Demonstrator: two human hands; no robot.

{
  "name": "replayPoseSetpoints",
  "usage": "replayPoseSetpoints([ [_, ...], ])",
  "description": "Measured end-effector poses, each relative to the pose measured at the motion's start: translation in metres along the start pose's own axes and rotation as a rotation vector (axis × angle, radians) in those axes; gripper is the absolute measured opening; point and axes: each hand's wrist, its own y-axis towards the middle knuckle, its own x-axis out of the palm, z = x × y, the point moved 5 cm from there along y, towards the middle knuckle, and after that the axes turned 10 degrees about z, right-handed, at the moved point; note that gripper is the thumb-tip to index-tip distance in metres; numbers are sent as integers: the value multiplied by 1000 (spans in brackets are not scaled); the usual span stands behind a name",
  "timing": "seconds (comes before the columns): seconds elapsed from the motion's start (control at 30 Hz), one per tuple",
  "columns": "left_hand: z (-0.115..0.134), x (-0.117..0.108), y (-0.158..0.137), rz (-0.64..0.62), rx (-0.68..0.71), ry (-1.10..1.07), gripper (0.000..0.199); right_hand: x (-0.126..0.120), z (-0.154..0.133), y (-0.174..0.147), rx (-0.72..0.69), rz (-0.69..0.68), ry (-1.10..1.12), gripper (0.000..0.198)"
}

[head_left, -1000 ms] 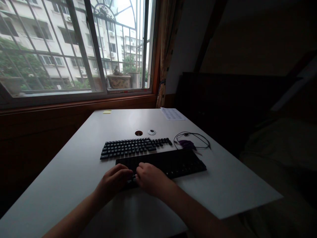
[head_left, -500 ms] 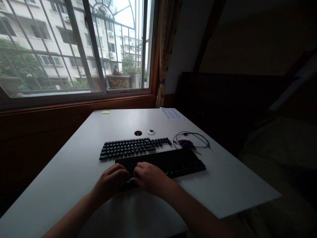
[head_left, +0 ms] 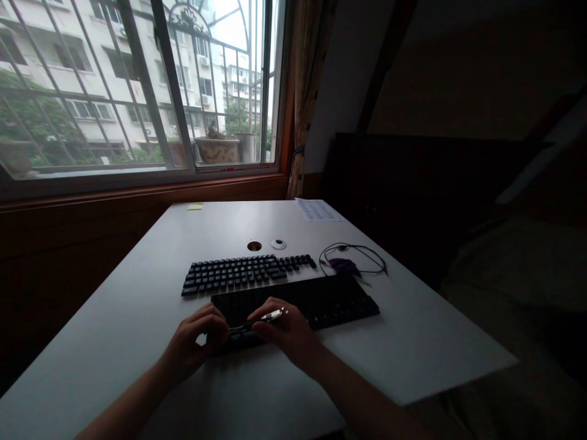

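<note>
A black keyboard lies slantwise on the white desk, mostly bare of keycaps as far as the dim light shows. My right hand is closed around a slim pen-like tool with a shiny metal end, held over the keyboard's front left part. The tool's thin tip points left, close to my left fingertips. At the keyboard's left end my left hand has thumb and fingers drawn together; what lies between them is hidden. Just behind, loose black keycaps lie in keyboard-like rows.
A coiled black cable and a purple cloth-like item lie behind the keyboard's right end. Further back are a desk hole, its white round cover, a printed sheet and yellow notes. The desk's right edge slants away.
My right hand has turned, bringing the pen-like tool's shiny end into sight. My left hand has shifted slightly left and down, its thumb and fingers now forming a ring.
</note>
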Motion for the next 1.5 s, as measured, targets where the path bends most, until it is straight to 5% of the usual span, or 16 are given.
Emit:
replayPoseSetpoints([
  [0.23, -9, 6, -1, -48, 52, 50, 14, -15, 0, 4, -65, 118, -111, 16],
  [0.53, -12, 15, -6, -312, 46, 218, 28, -154, -9, -11, -214, 586, -842, 19],
  [0.67, -13, 18, -7, -320, 59, 254, 28, -191, 5, -18, -105, 569, -973, 23],
  [1.5, -18, 19, -9, -278, 20, 236, 12, -183, 20, -11, 45, 282, -1191, 31],
])
